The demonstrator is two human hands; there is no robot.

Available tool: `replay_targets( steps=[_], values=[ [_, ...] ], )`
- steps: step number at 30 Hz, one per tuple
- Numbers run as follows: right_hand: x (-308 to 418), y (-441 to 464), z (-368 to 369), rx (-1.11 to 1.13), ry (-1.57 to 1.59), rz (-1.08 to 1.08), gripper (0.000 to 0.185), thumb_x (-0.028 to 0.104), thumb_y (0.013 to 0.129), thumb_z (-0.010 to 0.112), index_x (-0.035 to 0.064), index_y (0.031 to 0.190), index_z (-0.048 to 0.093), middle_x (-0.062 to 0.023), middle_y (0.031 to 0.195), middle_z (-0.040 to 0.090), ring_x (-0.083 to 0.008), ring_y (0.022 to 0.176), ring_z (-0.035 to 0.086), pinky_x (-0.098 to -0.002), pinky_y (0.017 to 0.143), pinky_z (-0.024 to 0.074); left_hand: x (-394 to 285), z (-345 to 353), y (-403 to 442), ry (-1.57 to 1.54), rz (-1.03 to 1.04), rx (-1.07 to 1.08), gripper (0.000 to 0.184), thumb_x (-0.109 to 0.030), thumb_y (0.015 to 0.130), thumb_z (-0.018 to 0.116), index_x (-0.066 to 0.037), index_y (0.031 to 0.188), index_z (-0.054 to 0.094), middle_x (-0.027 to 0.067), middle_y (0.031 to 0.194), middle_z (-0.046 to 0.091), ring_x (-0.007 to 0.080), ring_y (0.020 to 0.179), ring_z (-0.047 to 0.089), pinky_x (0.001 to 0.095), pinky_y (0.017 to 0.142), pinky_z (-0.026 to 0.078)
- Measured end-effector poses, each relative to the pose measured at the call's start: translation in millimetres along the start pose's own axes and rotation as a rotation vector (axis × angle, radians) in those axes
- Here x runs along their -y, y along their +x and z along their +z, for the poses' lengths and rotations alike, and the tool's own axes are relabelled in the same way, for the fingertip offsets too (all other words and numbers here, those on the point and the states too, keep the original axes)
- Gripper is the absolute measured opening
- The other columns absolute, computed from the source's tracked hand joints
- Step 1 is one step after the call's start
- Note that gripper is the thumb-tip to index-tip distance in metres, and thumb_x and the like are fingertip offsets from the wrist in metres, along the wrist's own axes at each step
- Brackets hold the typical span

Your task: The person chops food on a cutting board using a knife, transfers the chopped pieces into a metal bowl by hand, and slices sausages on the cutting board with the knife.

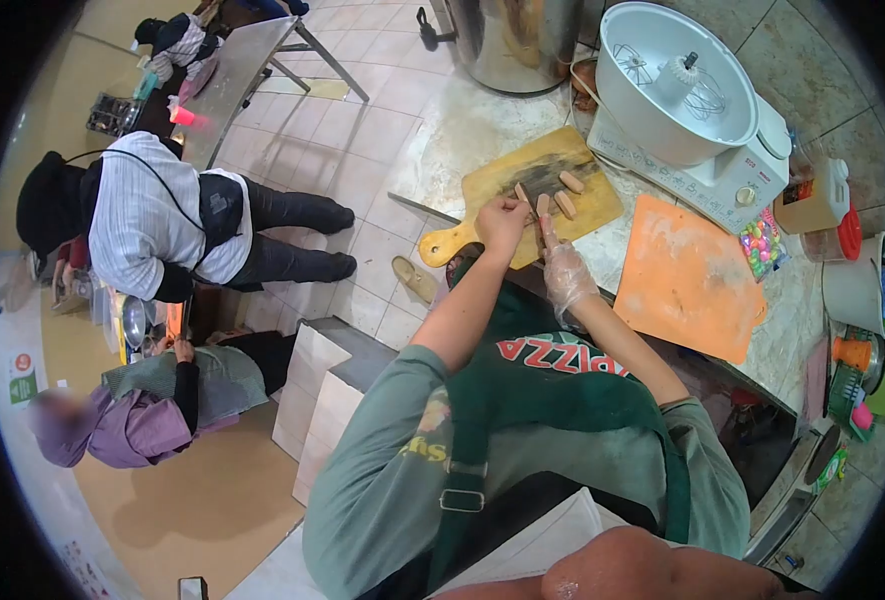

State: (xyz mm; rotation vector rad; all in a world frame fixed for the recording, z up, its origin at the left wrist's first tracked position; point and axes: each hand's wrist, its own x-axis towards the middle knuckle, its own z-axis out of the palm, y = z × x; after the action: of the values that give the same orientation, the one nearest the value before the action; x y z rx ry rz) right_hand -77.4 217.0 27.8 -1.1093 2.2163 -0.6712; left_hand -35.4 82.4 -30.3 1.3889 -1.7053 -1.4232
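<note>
My bare left hand (502,226) is closed over a yellow cutting board (602,205), its fingertips pinching at a small sausage (520,191). My right hand (565,272) wears a clear plastic glove. It is closed around a knife (538,236), its index finger stretched forward; the handle is hidden under the hand. Another sausage (543,204) lies just ahead of that finger. Two more pieces, a sausage (571,181) and a sausage (564,205), rest farther right on the board's dark, worn middle.
An orange cutting board (687,280) lies right of my hands. Behind it stand a white stand mixer (682,120), a bag of colorful candies (761,245) and a jug (812,197). A large metal pot (512,40) is at the back. Two people work at left, including one person in white (147,215).
</note>
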Motion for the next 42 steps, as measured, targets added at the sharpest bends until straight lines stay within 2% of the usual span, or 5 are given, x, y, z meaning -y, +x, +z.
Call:
replay_targets(
  steps=[9, 27, 33, 37, 42],
  values=[
    [21, -3, -7, 0.049, -0.172, 0.077, 0.073, -0.002, 0.075, 0.042, 0.0099, 0.139, 0.01, -0.029, 0.097, 0.049, -0.0408, 0.087, 0.055, -0.0445, 0.076, 0.0451, -17, -6, -8, 0.144, 0.045, -0.002, 0.017, -0.023, 0.063, 0.066, -0.006, 0.066, 0.067, 0.0109, 0.063, 0.063, 0.0249, 0.06, 0.062, 0.0329, 0.059, 0.048],
    [40, 13, -36, 0.184, -0.112, 0.07, 0.068, 0.0, 0.077, 0.041, 0.0031, 0.137, 0.01, -0.033, 0.09, 0.055, -0.0414, 0.086, 0.057, -0.046, 0.076, 0.0439, 9, -1, 2, 0.023, 0.033, 0.035, 0.018, -0.023, 0.064, 0.066, -0.005, 0.067, 0.066, 0.0112, 0.063, 0.063, 0.0244, 0.059, 0.062, 0.0327, 0.059, 0.048],
    [11, -27, -24, 0.193, -0.18, 0.051, 0.068, 0.001, 0.078, 0.042, 0.0073, 0.138, 0.011, -0.0283, 0.08, 0.057, -0.0405, 0.073, 0.057, -0.0474, 0.066, 0.0439, 2, -4, -1, 0.064, 0.083, 0.007, 0.019, -0.022, 0.065, 0.066, -0.004, 0.066, 0.066, 0.0119, 0.062, 0.063, 0.0245, 0.058, 0.061, 0.0325, 0.058, 0.047],
    [-3, -41, -26, 0.174, -0.208, 0.02, 0.069, -0.002, 0.074, 0.042, 0.0037, 0.137, 0.012, -0.0286, 0.082, 0.058, -0.0394, 0.077, 0.059, -0.046, 0.072, 0.0453, 11, -1, 6, 0.047, 0.035, 0.035, 0.019, -0.023, 0.065, 0.066, -0.004, 0.066, 0.066, 0.0126, 0.061, 0.062, 0.0247, 0.058, 0.061, 0.0325, 0.057, 0.047],
    [2, -36, -27, 0.076, -0.163, -0.021, 0.067, 0.002, 0.078, 0.043, 0.0105, 0.138, 0.013, -0.0268, 0.083, 0.056, -0.0398, 0.079, 0.056, -0.0458, 0.071, 0.0442, 2, -4, 2, 0.091, 0.064, 0.021, 0.019, -0.022, 0.065, 0.066, -0.003, 0.066, 0.066, 0.0132, 0.061, 0.062, 0.0241, 0.058, 0.062, 0.0326, 0.058, 0.047]
  ],
)
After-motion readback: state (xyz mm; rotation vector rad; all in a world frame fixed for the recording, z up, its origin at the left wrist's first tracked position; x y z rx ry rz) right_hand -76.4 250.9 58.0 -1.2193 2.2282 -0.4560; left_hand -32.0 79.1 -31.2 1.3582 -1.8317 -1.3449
